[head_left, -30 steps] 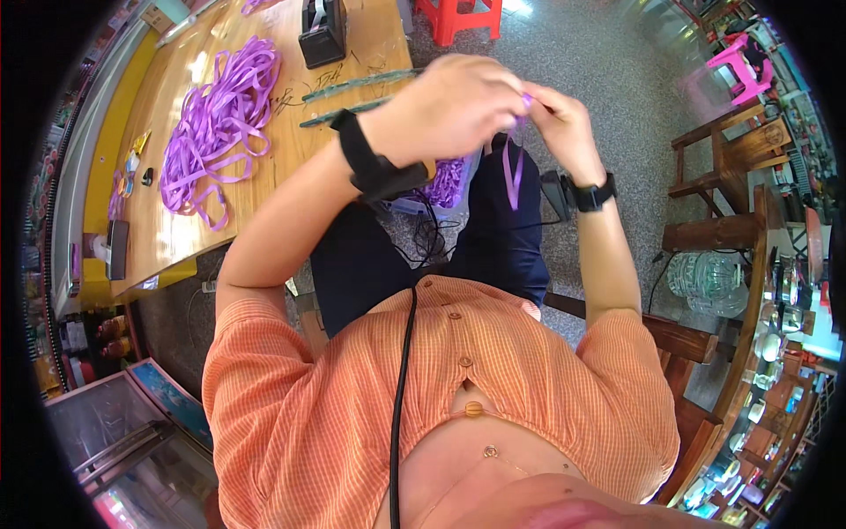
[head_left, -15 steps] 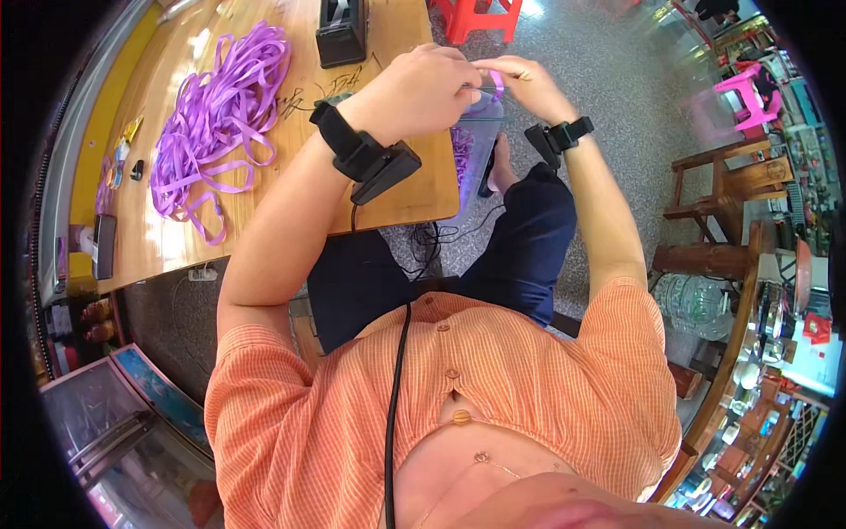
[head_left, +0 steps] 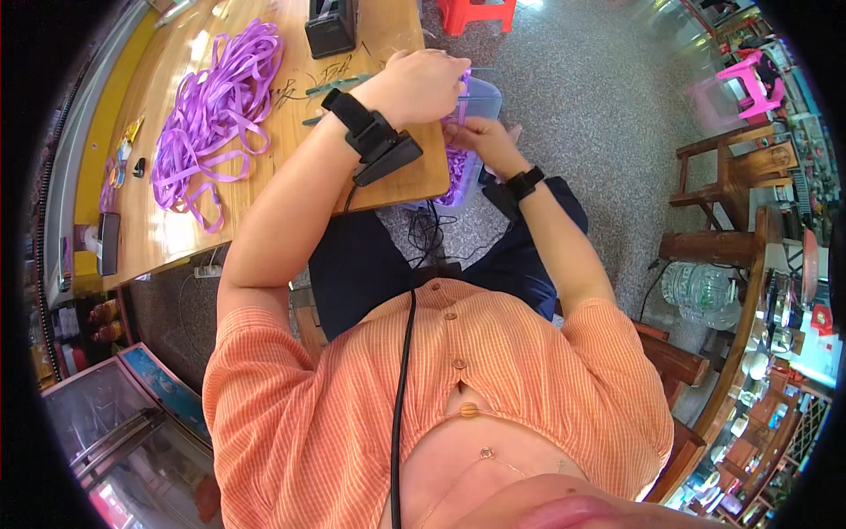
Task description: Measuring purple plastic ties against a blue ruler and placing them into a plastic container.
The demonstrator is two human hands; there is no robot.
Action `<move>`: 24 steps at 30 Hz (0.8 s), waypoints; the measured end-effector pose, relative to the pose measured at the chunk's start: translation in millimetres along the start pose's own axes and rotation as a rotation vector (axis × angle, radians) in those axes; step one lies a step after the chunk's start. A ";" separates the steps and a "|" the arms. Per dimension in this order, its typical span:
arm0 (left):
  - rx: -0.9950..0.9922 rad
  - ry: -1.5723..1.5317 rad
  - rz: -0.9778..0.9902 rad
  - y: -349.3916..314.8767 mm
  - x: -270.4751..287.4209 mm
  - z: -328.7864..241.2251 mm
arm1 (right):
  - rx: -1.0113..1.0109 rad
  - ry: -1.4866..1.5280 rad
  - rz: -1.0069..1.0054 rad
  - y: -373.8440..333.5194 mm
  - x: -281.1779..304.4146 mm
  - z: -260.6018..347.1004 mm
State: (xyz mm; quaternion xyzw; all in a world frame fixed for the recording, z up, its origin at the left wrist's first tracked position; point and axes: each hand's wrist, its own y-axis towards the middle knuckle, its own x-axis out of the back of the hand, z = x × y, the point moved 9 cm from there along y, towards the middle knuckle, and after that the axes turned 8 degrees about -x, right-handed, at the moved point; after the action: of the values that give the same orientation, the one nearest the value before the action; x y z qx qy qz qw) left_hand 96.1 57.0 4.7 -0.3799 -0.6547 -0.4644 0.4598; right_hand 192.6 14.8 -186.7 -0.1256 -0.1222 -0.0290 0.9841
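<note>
At the table's right edge, my left hand (head_left: 427, 84) is closed, back up, its fingers mostly hidden. A long, thin teal tool with two bars (head_left: 330, 85) passes beneath it and sticks out on both sides; its exact kind is unclear. A purple ribbon (head_left: 463, 108) hangs from the left fingers down to my right hand (head_left: 486, 143), which pinches it lower and nearer. Below both hands stands a translucent bluish plastic bin (head_left: 490, 99), holding purple ribbon pieces (head_left: 456, 179). A big loose heap of purple ribbon (head_left: 220, 106) lies on the table to the left.
A black tape dispenser (head_left: 331, 28) stands on the wooden table (head_left: 308, 176). A red stool (head_left: 477, 13) is at the far side, a pink stool (head_left: 752, 85) and wooden chair (head_left: 731, 172) to the right. A black cable (head_left: 402, 397) runs down my shirt.
My right hand has come down and nearer, away from the left fingers, to beside the bin. My left hand has shifted slightly left, and a length of ribbon now stretches between the hands.
</note>
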 end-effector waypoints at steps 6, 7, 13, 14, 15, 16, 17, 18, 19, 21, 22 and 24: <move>0.001 0.112 0.039 0.6 -1.2 -6.7 | -0.214 0.419 0.082 -37.0 -40.4 -93.4; 0.019 0.120 0.067 -1.0 -3.1 -4.7 | -0.344 0.440 0.076 -51.5 -49.0 -107.6; -0.061 0.197 0.051 -14.2 11.4 -25.6 | -0.598 0.624 0.190 -88.2 -81.9 -162.7; -0.107 0.221 0.058 -22.3 22.2 -40.2 | -0.586 0.619 0.192 -90.5 -83.8 -156.2; -0.172 0.030 -0.104 -35.5 47.5 -64.9 | -0.615 0.601 0.192 -97.3 -86.6 -152.8; -0.240 -0.164 -0.259 -54.5 70.0 -91.0 | -0.647 0.588 0.189 -102.7 -88.8 -150.7; -0.239 -0.367 -0.230 -67.1 67.5 -109.4 | -0.640 0.573 0.192 -105.4 -88.5 -151.5; -0.229 -0.571 -0.195 -80.3 62.7 -125.2 | -0.645 0.587 0.188 -110.9 -89.3 -150.3; -0.111 -0.713 -0.019 -97.3 38.2 -134.2 | -0.629 0.558 0.171 -114.9 -87.8 -143.4; 0.041 -0.804 0.226 -124.1 -21.2 -136.9 | -0.611 0.529 0.152 -122.0 -84.5 -143.4; 0.085 -0.754 0.291 -138.1 -52.6 -132.8 | -0.617 0.535 0.158 -127.0 -84.7 -140.5; 0.271 -0.644 -0.002 -157.4 -98.2 -95.0 | -0.631 0.552 0.314 -139.4 -92.2 -114.6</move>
State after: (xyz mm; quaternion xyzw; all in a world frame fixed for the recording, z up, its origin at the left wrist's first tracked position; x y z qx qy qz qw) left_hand 2.6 -84.9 -116.0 -0.4418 -0.8223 -0.2298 0.2755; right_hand 117.8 -146.7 -283.6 -0.4245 0.1805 0.0526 0.8857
